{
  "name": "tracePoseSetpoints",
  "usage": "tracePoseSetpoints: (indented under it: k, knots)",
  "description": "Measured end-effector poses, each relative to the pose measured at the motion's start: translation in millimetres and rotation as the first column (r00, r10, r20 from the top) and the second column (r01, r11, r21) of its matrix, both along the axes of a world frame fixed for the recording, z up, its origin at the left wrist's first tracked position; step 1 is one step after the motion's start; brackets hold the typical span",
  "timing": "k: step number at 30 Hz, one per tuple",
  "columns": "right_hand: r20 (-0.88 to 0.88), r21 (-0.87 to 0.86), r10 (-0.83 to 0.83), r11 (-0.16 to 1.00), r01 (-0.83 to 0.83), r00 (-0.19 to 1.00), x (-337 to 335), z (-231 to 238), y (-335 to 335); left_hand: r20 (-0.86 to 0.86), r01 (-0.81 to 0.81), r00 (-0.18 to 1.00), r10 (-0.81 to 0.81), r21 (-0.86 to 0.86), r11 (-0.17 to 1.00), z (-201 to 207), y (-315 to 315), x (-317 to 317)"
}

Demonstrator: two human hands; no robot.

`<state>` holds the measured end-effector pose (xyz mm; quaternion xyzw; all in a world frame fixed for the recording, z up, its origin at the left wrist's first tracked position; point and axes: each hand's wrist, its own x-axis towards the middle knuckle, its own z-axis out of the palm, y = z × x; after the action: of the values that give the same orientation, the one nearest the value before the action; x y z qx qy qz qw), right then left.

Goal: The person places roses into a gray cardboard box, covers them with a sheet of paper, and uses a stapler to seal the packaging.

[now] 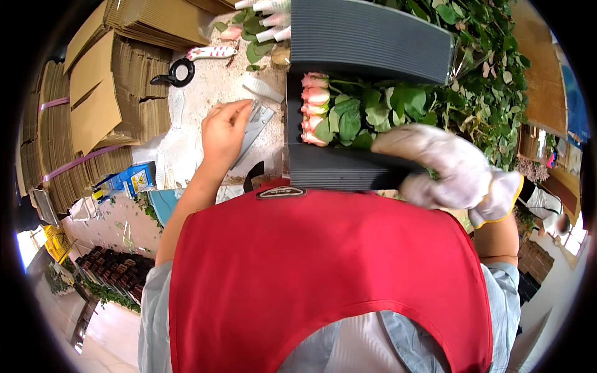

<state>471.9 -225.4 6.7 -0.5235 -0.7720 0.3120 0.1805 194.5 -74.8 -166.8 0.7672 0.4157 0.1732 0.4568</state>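
Observation:
My bare left hand [222,132] is over the pale worktable, its fingers and thumb drawn together. Its fingertips meet the upper end of a narrow grey metal tool [254,132]; what they pinch, if anything, is too small to make out. To the right, a row of pink roses [315,109] lies with heads to the left and leafy stems to the right. They rest in a dark grey corrugated wrap [367,40], between its far and near folds. My right hand [451,165], in a whitish glove, is blurred above the near fold and stems; its fingers cannot be read.
Stacks of folded cardboard [96,93] rise at the left. A black tape ring [182,73] and a pink-and-white handle [211,53] lie beyond my left hand. A blue box [142,179] sits near the table's left edge. Leafy stems [491,81] are heaped at the far right.

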Motion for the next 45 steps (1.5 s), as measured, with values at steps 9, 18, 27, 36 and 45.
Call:
tracePoseSetpoints:
  k: [9, 18, 27, 36, 45]
  knots:
    - [-0.117, -0.447, 0.031, 0.891, -0.080, 0.993, 6.5, -19.8, 27.6, -0.085, 0.275, 0.961, -0.264, 0.175, 0.945, -19.9, -36.7, 62.8]
    - [0.239, -0.182, 0.140, 0.978, -0.097, 0.961, -23.7, -153.7, 25.4, -0.146, 0.263, 0.964, -0.223, 0.403, 0.877, -38.7, -38.0, 55.9]
    - [0.341, -0.588, 0.263, 0.809, -0.013, 0.902, -35.9, -97.2, 64.0, 0.020, 0.258, 0.963, -0.268, 0.207, 0.944, -21.3, -20.1, 38.5]
    - [0.223, 0.462, -0.184, 0.885, 0.063, 0.957, -13.4, 22.5, 78.9, -0.006, 0.554, 0.823, -0.568, 0.229, 0.801, 7.7, -13.9, 59.6]
    - [0.219, 0.480, -0.012, 0.872, -0.097, 0.976, -95.3, 68.1, 233.0, -0.165, 0.603, 0.770, -0.617, 0.506, 0.617, -44.2, -24.0, 60.8]
